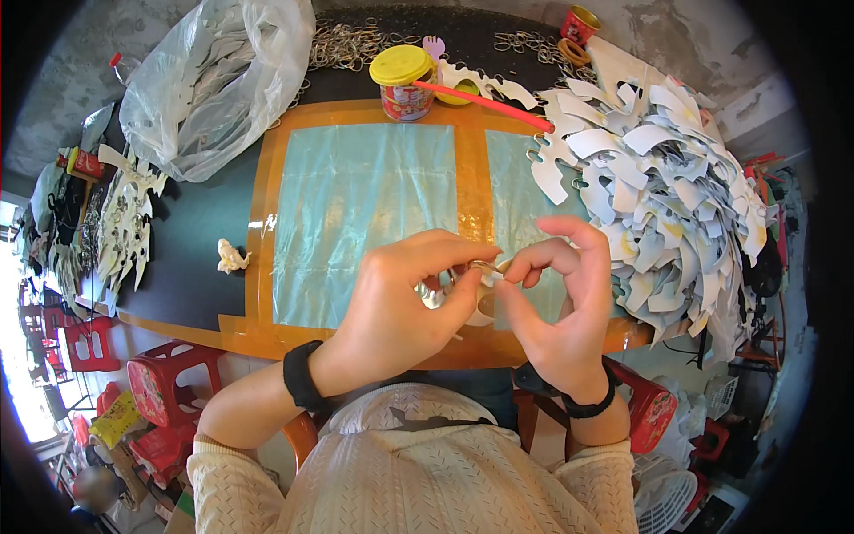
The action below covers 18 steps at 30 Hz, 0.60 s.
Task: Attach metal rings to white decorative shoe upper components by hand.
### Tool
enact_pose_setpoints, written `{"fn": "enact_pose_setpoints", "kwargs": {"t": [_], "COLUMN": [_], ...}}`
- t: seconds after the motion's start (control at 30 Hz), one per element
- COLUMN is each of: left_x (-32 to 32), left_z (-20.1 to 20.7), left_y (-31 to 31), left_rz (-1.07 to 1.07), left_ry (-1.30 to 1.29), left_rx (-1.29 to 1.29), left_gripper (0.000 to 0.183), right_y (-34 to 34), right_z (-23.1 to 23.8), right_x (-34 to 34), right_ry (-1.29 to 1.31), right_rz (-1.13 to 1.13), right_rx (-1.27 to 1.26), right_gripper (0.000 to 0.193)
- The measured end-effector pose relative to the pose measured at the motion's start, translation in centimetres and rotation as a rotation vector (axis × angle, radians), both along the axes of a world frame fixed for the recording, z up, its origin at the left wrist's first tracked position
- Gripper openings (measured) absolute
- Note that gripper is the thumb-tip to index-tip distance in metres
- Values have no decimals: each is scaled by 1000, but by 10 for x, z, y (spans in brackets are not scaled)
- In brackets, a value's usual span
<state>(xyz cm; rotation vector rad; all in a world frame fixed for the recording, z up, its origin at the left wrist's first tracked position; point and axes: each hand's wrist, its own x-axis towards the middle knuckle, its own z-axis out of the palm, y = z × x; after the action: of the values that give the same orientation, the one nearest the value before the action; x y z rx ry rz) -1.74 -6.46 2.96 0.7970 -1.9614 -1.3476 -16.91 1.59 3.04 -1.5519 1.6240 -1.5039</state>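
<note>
My left hand (400, 285) pinches a small metal loop (485, 266) between thumb and index finger, above the front part of the table. Close against it is my right hand (569, 307), its thumb and index fingertips drawn together at the loop's other end and its other fingers curled or raised. A white curved piece (486, 307) shows in part below the fingertips; the hands hide most of it. Whether the right fingertips grip the loop or the white piece, I cannot make out.
White curved cut pieces (658, 178) pile up at right. Metal loops (351, 44) lie along the back, near a yellow-lidded tub (400, 80) and a red stick (485, 105). A clear plastic bag (218, 89) stands back left; a crumpled whitish lump (233, 256) lies left.
</note>
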Motion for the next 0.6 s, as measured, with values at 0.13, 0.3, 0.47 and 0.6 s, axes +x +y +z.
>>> {"fn": "enact_pose_setpoints", "kwargs": {"t": [0.13, 0.3, 0.47, 0.6], "left_x": [-3, -7, -6, -5], "left_z": [-2, -1, 1, 6], "left_y": [-1, 1, -1, -5], "left_rz": [-23, -36, -114, -150], "left_ry": [71, 148, 110, 56], "left_rx": [41, 203, -4, -137], "left_gripper": [30, 38, 47, 51], "right_y": [-1, 0, 3, 4], "right_z": [-2, -1, 7, 9], "right_x": [-3, -3, -5, -6], "right_ry": [26, 56, -34, -7], "right_rz": [-2, -64, -90, -96], "right_rx": [-31, -67, -8, -4], "right_gripper": [53, 54, 56, 57]}}
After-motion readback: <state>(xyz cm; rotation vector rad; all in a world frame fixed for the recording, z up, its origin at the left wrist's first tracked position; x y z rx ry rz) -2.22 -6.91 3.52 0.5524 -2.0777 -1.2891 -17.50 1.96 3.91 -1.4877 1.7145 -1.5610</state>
